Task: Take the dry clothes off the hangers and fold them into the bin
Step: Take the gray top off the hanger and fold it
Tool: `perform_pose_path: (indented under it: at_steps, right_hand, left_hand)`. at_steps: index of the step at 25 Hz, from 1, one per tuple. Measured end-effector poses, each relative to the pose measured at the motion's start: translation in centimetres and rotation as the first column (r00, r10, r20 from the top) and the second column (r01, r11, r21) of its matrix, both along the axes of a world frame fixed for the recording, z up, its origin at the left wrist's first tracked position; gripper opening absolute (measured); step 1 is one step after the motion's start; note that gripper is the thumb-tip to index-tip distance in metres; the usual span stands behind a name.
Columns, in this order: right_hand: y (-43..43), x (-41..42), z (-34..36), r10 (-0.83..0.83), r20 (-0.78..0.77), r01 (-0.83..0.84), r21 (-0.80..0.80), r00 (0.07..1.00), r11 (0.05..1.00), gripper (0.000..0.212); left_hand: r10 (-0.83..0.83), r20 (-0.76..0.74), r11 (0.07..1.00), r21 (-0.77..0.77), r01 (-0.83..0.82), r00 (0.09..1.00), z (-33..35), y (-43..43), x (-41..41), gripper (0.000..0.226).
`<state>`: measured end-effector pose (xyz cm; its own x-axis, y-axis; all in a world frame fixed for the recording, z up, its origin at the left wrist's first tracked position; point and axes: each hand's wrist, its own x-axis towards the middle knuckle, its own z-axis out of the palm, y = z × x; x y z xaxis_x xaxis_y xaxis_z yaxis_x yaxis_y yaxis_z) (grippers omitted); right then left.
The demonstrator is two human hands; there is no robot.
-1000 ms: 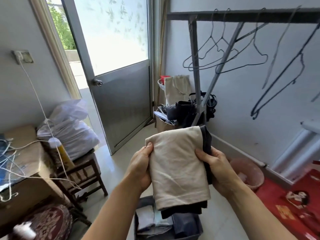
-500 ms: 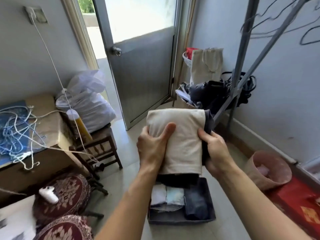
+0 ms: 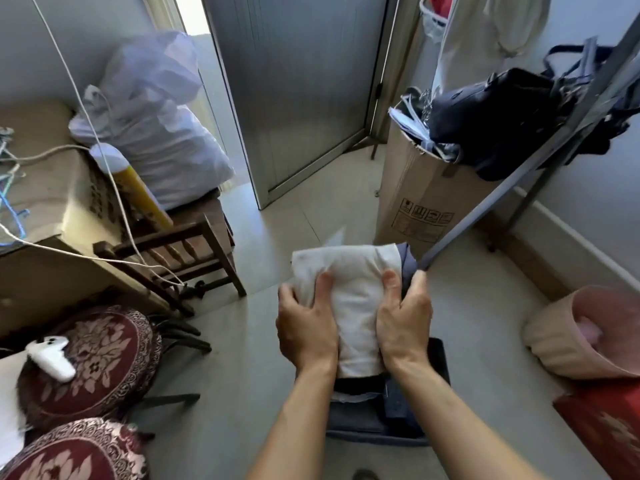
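1. Head view: the folded cream garment (image 3: pixel 349 306), with a dark garment (image 3: pixel 408 263) stacked beneath it and showing at its right edge and near end, is held in the air just above the bin (image 3: pixel 440 358).
2. The left hand (image 3: pixel 306 327) grips the bundle's left long side and the right hand (image 3: pixel 403 323) grips its right. Both thumbs lie on top and the fingers wrap round the edges.
3. Squeezing from both sides probably keeps the two folded layers together while the bundle goes down.
4. The bundle lies broad face up. Its long axis runs straight away from the person, the far end toward the cardboard box (image 3: pixel 415 202) and the near end over the bin.
5. The bin stands on the floor with folded clothes (image 3: pixel 398 400) already in it, though the arms hide how much room is left.
6. A rack leg (image 3: pixel 485 209) slants down just beyond the right hand.
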<state>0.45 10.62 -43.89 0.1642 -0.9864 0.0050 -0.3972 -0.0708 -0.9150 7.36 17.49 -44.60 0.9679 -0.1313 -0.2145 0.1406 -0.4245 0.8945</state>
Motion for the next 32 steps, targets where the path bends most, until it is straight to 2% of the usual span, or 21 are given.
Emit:
perform_pose_path:
  at_steps: [3,8,11,14,17,19,22,26,28,30,32]
  right_hand:
    - [-0.9,-0.2,-6.8,-0.04,0.006,0.039,0.087,0.999,0.995,0.028]
    - [-3.4,-0.8,-17.4,-0.025,0.073,0.005,0.261,0.997,0.965,0.027]
    - [-3.6,-2.7,-24.4,-0.012,0.018,0.004,0.371,1.0,0.929,0.029]
    - [-3.2,-5.4,-30.8,0.04,-0.098,0.015,0.508,0.994,0.862,0.026]
    - [-2.9,-8.0,-36.5,0.184,-0.129,-0.05,0.675,0.974,0.736,0.019]
    - [-2.7,-9.1,-40.3,0.286,-0.168,-0.074,0.736,0.943,0.673,0.035]
    - [-2.7,-8.7,-44.4,0.373,-0.2,-0.088,0.772,0.906,0.629,0.052]
    - [-3.8,-5.4,-48.6,0.385,-0.226,-0.137,0.682,0.895,0.719,0.044]
    - [-4.3,-3.3,-50.4,0.388,-0.226,-0.167,0.635,0.893,0.754,0.047]
    - [-4.3,-1.7,-52.2,0.43,-0.241,-0.2,0.624,0.87,0.755,0.066]
    - [-3.7,-0.8,-53.9,0.547,-0.314,-0.23,0.668,0.776,0.708,0.093]
  left_hand:
    - [-0.013,-0.053,1.0,0.009,0.014,0.999,-6.9,-1.2,0.1,0.058]
    - [0.005,-0.19,0.994,-0.104,-0.025,0.982,-17.6,-2.5,1.2,0.048]
    - [-0.034,-0.257,0.996,-0.088,0.012,0.966,-24.1,-2.2,0.4,0.035]
    - [-0.23,-0.331,0.973,-0.062,0.221,0.915,-30.3,-1.0,-0.9,0.009]
    - [-0.423,-0.412,0.885,0.002,0.466,0.807,-36.2,0.6,-1.8,0.026]
    - [-0.432,-0.512,0.847,0.054,0.529,0.743,-39.8,1.8,-2.1,0.037]
    - [-0.436,-0.538,0.792,0.151,0.591,0.722,-43.8,2.8,-2.3,0.05]
    - [-0.451,-0.412,0.774,0.261,0.577,0.792,-47.4,1.8,-0.4,0.056]
    - [-0.456,-0.358,0.756,0.326,0.567,0.815,-48.6,1.0,0.8,0.056]
    - [-0.494,-0.36,0.654,0.446,0.611,0.792,-49.6,0.2,1.0,0.052]
    - [-0.421,-0.488,0.543,0.54,0.644,0.764,-50.8,-0.5,1.0,0.054]
